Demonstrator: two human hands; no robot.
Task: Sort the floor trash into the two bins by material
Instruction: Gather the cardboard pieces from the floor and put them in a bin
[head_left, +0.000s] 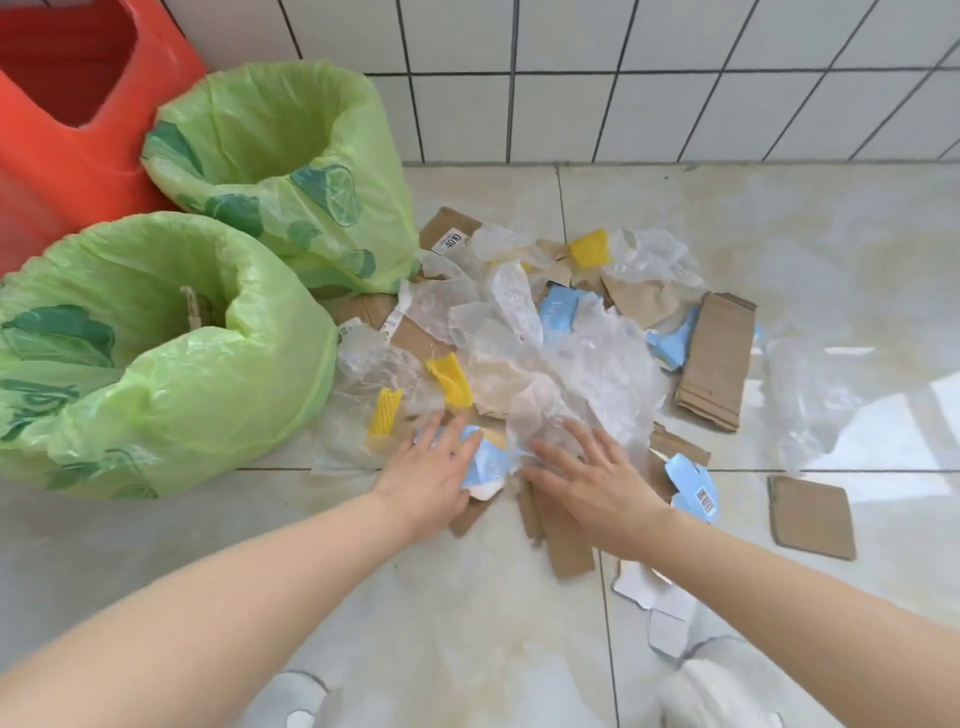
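A heap of trash lies on the tiled floor: clear plastic film (561, 358), brown cardboard pieces (714, 358), yellow foam netting (449, 379) and blue carton scraps (693, 486). Two bins lined with green bags stand at the left, the near bin (156, 353) and the far bin (275, 171). The near bin holds a cardboard scrap (195, 306). My left hand (434, 475) reaches over a blue carton piece (488, 462) at the heap's near edge, fingers spread. My right hand (587, 478) lies flat on crumpled plastic film and cardboard, fingers straight.
A red container (67, 114) stands behind the bins against the white tiled wall (623, 78). A loose cardboard square (810, 517) and white carton scraps (654, 597) lie at the right. My white shoes (722, 691) show at the bottom.
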